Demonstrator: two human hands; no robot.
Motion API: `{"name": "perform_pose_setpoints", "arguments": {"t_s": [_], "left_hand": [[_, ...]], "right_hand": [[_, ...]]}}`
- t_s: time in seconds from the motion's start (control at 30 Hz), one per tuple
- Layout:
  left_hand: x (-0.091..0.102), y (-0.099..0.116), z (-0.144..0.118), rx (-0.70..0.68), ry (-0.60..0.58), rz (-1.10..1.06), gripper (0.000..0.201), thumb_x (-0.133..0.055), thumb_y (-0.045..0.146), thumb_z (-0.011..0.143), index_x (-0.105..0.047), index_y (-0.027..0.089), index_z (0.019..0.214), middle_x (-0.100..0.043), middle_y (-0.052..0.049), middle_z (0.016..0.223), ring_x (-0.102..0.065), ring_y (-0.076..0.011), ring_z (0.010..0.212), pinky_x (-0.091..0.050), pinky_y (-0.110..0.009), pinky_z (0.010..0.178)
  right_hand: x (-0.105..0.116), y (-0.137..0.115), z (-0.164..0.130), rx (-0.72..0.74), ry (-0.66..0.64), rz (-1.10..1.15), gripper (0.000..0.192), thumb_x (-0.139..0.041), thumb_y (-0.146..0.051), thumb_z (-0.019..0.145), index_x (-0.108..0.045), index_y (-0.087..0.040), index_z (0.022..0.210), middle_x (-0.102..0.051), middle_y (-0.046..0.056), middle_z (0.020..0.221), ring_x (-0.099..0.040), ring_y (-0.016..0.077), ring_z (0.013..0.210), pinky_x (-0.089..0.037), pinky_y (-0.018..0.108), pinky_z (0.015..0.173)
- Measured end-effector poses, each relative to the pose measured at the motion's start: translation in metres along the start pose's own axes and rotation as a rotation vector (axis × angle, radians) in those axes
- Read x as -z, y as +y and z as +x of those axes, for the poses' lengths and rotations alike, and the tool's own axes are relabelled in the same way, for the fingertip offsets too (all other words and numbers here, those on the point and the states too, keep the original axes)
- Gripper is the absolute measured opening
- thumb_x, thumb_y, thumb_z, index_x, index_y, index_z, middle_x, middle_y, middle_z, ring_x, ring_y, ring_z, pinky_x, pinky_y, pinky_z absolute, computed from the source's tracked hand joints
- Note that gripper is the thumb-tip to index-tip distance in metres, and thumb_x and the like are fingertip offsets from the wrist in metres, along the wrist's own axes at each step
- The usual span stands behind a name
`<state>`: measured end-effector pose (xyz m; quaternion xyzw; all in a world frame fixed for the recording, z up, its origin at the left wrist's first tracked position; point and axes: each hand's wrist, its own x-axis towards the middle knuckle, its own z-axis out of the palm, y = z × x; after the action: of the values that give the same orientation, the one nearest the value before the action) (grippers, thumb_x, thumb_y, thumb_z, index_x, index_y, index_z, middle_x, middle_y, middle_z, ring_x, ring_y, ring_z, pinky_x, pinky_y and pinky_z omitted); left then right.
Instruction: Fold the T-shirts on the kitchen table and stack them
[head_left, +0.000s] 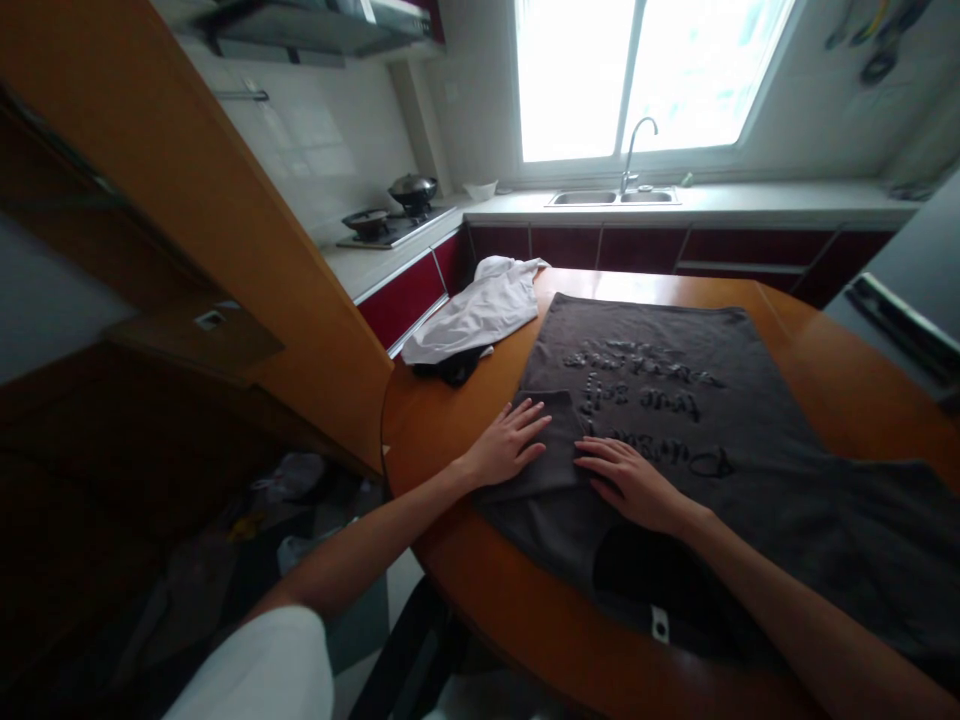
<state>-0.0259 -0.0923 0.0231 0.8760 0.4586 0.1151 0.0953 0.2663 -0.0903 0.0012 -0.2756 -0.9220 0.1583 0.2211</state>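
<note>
A white sleeve point(262, 665) sits closest to the lens, at the bottom left, and from it the left arm runs up to the round wooden table point(465, 590). A dark grey T-shirt point(675, 400) is spread flat on that table, printed side up, its neck opening point(645, 580) towards the near edge and its hem towards the kitchen window point(637, 75); the long axis thus runs from the wearer outward, slightly tilted to the right. The left sleeve of the shirt appears to have been folded inward over the body, though the dim light makes the fold line hard to trace.

The left hand point(510, 445) is laid flat, fingers spread, on that folded flap at the shirt's left edge; nothing is gripped. The right hand point(630, 480) is likewise open and pressed palm-down on the fabric just beside it, below the lettering.

For a clean fold, the flap is best smoothed outward from the middle with both palms kept flat, so that the edge stays parallel to the shirt's long axis.

A crumpled white garment point(480, 310) lies at the table's far left edge, apart from the shirt. Beyond it are a stove point(390, 225) and a sink point(615, 197).
</note>
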Motion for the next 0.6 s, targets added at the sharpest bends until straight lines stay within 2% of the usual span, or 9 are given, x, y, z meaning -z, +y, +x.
{"name": "perform_pose_setpoints", "arguments": {"t_s": [0.23, 0.3, 0.4, 0.47, 0.53, 0.6], "left_hand": [[-0.004, 0.006, -0.016, -0.051, -0.08, 0.024, 0.061, -0.043, 0.054, 0.102, -0.031, 0.032, 0.158, -0.021, -0.006, 0.167, -0.012, -0.0282, 0.155, -0.017, -0.054, 0.124], [-0.001, 0.006, -0.013, -0.068, -0.058, 0.011, 0.062, -0.045, 0.052, 0.102, -0.031, 0.03, 0.158, -0.019, -0.007, 0.168, -0.012, -0.0289, 0.155, -0.02, -0.053, 0.124], [0.014, 0.007, 0.007, -0.082, 0.061, -0.035, 0.061, -0.045, 0.043, 0.103, -0.031, 0.023, 0.158, -0.018, -0.011, 0.168, -0.014, -0.0275, 0.155, -0.024, -0.05, 0.124], [0.024, 0.008, 0.029, -0.085, 0.13, -0.069, 0.055, -0.043, 0.036, 0.103, -0.036, 0.018, 0.155, -0.022, -0.012, 0.167, -0.018, -0.0261, 0.154, -0.026, -0.048, 0.125], [0.028, 0.009, 0.055, -0.088, 0.142, -0.093, 0.049, -0.042, 0.03, 0.103, -0.046, 0.015, 0.149, -0.032, -0.013, 0.163, -0.026, -0.0249, 0.152, -0.03, -0.045, 0.124], [0.024, 0.011, 0.078, -0.067, 0.129, -0.098, 0.043, -0.039, 0.027, 0.102, -0.056, 0.013, 0.139, -0.045, -0.014, 0.155, -0.039, -0.0241, 0.146, -0.035, -0.042, 0.121]], "right_hand": [[0.0, 0.0, 0.001, 0.012, 0.007, 0.009, 0.039, -0.057, -0.017, 0.093, -0.064, -0.028, 0.13, -0.057, 0.007, 0.145, -0.049, 0.0264, 0.137, -0.04, 0.051, 0.114], [0.001, -0.001, 0.001, 0.006, 0.011, 0.011, 0.038, -0.057, -0.017, 0.093, -0.065, -0.028, 0.129, -0.057, 0.007, 0.144, -0.049, 0.026, 0.137, -0.04, 0.051, 0.114], [0.002, -0.002, 0.003, 0.002, 0.004, 0.014, 0.035, -0.057, -0.021, 0.095, -0.064, -0.027, 0.129, -0.057, 0.008, 0.144, -0.049, 0.0258, 0.137, -0.039, 0.05, 0.115], [0.005, -0.004, 0.004, 0.001, -0.005, 0.017, 0.033, -0.058, -0.026, 0.096, -0.065, -0.026, 0.128, -0.058, 0.009, 0.143, -0.05, 0.0258, 0.136, -0.039, 0.049, 0.114], [0.007, -0.005, 0.005, -0.004, -0.013, 0.021, 0.031, -0.059, -0.03, 0.097, -0.066, -0.026, 0.127, -0.06, 0.009, 0.141, -0.051, 0.0256, 0.135, -0.04, 0.048, 0.113], [0.009, -0.006, 0.006, -0.011, -0.018, 0.024, 0.031, -0.06, -0.033, 0.097, -0.067, -0.025, 0.126, -0.06, 0.008, 0.141, -0.051, 0.0254, 0.135, -0.039, 0.047, 0.113]]}}
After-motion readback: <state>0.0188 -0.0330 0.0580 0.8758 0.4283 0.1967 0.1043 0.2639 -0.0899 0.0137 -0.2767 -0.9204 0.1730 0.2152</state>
